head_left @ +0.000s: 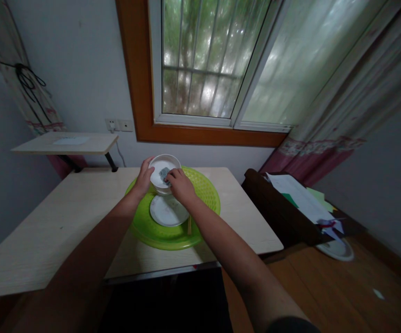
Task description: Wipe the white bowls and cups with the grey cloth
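Note:
My left hand (144, 177) grips the left side of a white bowl (167, 159), which is tilted so that its inside faces me. Inside it, my right hand (182, 187) presses a grey-green patterned cloth (164, 175) against the bowl's inner wall, fingers closed on it. Under the held bowl the edge of what looks like another white bowl shows. A white plate (169, 211) lies just in front, on a round green plastic tray (144, 235). Beside the plate, partly behind my right forearm, are wooden chopsticks (189, 225).
The tray rests on a pale wooden table (82, 194). At the back left stands a small raised shelf (96, 144) with a paper on it. Right of the table is a dark brown piece of furniture (273, 208) with papers (300, 196). A window (203, 69) is behind.

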Available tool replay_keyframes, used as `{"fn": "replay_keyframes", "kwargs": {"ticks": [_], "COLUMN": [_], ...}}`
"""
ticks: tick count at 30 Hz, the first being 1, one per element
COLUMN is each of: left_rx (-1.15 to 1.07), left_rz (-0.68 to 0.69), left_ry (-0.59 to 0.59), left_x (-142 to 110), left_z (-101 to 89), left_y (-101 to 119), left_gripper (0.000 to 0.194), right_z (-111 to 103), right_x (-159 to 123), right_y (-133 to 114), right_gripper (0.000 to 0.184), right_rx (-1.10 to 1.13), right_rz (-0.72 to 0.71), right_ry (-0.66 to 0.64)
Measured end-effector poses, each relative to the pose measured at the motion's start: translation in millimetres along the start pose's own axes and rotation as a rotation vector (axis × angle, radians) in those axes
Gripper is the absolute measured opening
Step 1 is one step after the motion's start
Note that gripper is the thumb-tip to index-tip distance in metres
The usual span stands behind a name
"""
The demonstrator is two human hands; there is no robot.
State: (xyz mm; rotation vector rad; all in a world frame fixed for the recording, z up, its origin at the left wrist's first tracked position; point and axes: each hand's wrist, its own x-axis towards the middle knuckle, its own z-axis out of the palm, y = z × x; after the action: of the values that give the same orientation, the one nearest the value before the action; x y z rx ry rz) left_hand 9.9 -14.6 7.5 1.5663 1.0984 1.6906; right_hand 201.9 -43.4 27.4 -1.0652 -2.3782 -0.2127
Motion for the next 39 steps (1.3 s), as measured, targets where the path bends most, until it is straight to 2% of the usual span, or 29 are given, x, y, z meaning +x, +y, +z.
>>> {"fn": "replay_keyframes", "kwargs": {"ticks": [6, 14, 19, 25, 29, 33, 39], "left_rx": [-0.082, 0.030, 0.089, 0.154, 0.197, 0.197, 0.151], "left_rz": [-0.083, -0.086, -0.009, 0.067, 0.097, 0.098, 0.071], "left_ry": [-0.071, 0.004, -0.010, -0.064, -0.123, -0.113, -0.036], "left_x": [1.4, -1.9, -4.1, -6.0, -7.4, -9.0, -8.5], "left_z": [-3.5, -1.2, -0.1, 0.2, 0.9, 1.2, 0.1], "left_y": [-4.1, 2.1, 7.2, 4.6, 2.4, 5.0, 9.2], "left_gripper": [0.044, 0.035, 0.041, 0.045, 0.045, 0.045, 0.046], "right_z": [-9.7, -8.6, 4.4, 19.4, 20.1, 18.9, 7.3], "right_x": [0.0, -2.5, -4.5, -2.7, 0.2, 0.6, -3.6], "right_y": [3.2, -2.1, -3.4, 0.0, 2.9, 1.2, -4.5], "right_gripper": [0.018, 0.020, 0.034, 0.065, 0.070, 0.062, 0.045], "right_rx": [-0.115, -0.116, 0.090, 0.506, 0.633, 0.579, 0.221], "right_rz": [-0.049, -0.028, -0.074, -0.203, -0.213, -0.215, -0.115], "right_ry": [0.003, -0.015, -0.086, -0.121, -0.103, -0.085, -0.110]}}
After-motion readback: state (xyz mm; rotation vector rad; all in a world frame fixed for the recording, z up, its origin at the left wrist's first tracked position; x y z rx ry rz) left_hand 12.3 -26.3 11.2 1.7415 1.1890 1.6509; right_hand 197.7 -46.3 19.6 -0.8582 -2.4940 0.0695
